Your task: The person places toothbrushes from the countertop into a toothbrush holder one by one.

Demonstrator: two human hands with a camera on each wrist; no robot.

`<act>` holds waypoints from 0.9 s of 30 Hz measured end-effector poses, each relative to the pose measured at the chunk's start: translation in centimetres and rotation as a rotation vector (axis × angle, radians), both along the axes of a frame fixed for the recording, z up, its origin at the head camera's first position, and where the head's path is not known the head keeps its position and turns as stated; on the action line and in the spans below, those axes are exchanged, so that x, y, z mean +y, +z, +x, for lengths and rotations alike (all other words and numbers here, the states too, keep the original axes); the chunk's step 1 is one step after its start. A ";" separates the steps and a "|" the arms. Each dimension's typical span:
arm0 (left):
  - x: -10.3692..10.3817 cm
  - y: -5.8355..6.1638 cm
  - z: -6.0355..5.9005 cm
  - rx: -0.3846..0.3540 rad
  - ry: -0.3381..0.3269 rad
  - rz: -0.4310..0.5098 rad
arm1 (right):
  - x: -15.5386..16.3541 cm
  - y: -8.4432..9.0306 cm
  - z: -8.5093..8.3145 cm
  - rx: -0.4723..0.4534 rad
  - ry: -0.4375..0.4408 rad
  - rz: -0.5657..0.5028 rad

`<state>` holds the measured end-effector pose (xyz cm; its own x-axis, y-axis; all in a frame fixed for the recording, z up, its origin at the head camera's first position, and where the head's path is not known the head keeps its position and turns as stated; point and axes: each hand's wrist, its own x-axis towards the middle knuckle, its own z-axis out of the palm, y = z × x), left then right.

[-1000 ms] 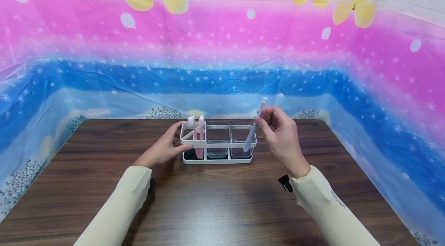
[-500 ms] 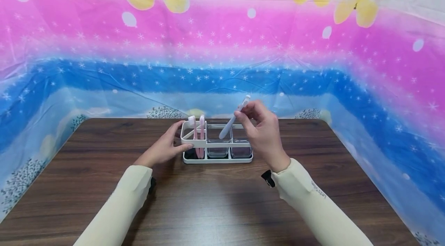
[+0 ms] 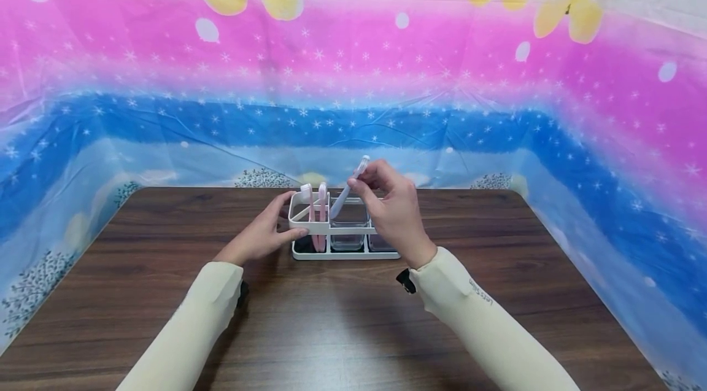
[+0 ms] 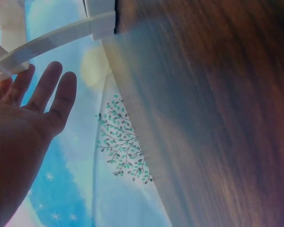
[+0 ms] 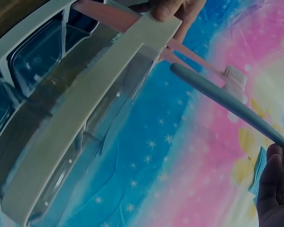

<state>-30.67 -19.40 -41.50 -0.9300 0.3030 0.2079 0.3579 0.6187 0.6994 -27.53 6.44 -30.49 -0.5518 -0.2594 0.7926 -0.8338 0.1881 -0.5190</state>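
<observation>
Toothbrush (image 3: pixel 347 188), the pale blue one, is pinched in my right hand (image 3: pixel 393 210), tilted over the holder (image 3: pixel 309 226), tip at the middle cup's rim. Not dropped in yet, I'd say. Two pink brushes (image 3: pixel 317 213) already stand in the left slot. My left hand (image 3: pixel 259 234) holds the holder's left end on the bench (image 3: pixel 342 317), thumb curled onto its rim.

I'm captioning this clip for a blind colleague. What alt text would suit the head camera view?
A person's right hand pinches a pale blue toothbrush, tilted over a white three-compartment holder on a dark wooden table. The left hand grips the holder's left end, where two pink toothbrushes stand in the left compartment.
</observation>
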 end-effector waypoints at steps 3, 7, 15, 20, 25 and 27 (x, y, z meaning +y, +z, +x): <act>0.0 0.0 0.0 -0.002 0.002 -0.001 | -0.2 -0.8 -0.7 -0.005 0.010 -0.001; 0.1 0.0 0.0 -0.010 0.006 0.000 | -0.5 -1.0 -0.9 -0.017 0.005 0.009; 0.1 0.1 0.0 -0.011 0.010 0.005 | -1.1 -1.4 -1.3 -0.038 -0.009 0.022; 0.1 0.0 0.0 -0.010 0.006 0.007 | -1.3 -1.7 -1.3 -0.051 -0.011 0.044; 0.1 0.0 0.1 -0.019 0.005 0.011 | -1.7 -2.0 -1.4 -0.059 -0.021 0.082; 0.1 0.1 0.1 -0.020 0.004 0.013 | -1.8 -2.2 -1.5 -0.073 -0.020 0.088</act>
